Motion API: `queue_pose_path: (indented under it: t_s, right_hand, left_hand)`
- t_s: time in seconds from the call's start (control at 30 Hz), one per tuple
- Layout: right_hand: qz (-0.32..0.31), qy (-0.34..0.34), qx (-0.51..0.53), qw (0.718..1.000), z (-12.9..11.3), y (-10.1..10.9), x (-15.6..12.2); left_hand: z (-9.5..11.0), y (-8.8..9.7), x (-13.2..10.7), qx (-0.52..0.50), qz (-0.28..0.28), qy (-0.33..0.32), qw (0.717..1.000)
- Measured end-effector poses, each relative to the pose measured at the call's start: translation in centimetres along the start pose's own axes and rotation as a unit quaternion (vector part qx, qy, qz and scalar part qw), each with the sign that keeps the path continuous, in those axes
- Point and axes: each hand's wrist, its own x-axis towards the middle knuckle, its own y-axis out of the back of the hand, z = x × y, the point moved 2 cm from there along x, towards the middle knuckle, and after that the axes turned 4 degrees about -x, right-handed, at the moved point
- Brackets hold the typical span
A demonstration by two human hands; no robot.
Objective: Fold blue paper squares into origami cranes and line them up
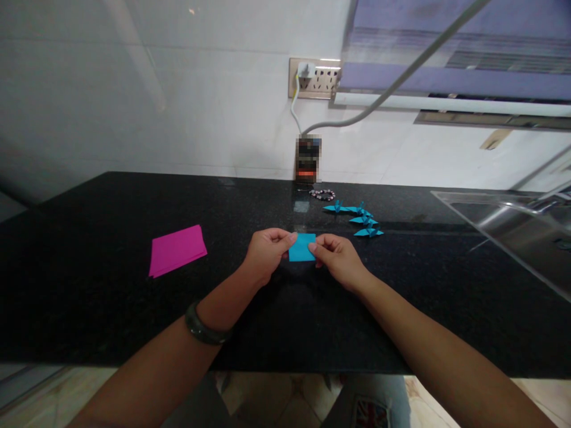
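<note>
A small blue square of folded origami paper (301, 249) is held up between my two hands over the dark counter. My left hand (267, 252) pinches its left edge between thumb and fingers. At the right edge, my right hand (336, 257) grips it the same way, with the thumb on the front face. Several blue paper cranes (368, 232) stand in a cluster beyond my right hand. To the left of my left hand lies a stack of magenta paper sheets (178, 251).
The black countertop (111, 315) ends at a tiled wall. A metal sink (526, 238) is at the right. At the back are a beaded bracelet (322, 195) and a phone-like device (307, 159), blurred out, with a cable (370, 113). A socket panel (314, 78) is above.
</note>
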Motion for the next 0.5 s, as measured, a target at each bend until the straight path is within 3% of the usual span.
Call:
queue_pose_path:
  t_s: [0.23, 0.4, 0.5]
  right_hand:
    - [0.084, 0.013, 0.033, 0.996, 0.4, 0.9, 0.3]
    - [0.016, 0.051, -0.044, 0.998, -0.2, 1.0, 0.1]
    - [0.0, 0.082, -0.077, 0.994, -0.6, 0.8, -0.1]
  left_hand:
    - [-0.4, -0.4, -0.4, 0.063, -0.094, 0.07, 0.991]
    - [-0.5, -0.5, -0.6, 0.076, -0.159, 0.097, 0.98]
    - [-0.4, -0.4, -0.5, 0.071, -0.144, 0.098, 0.982]
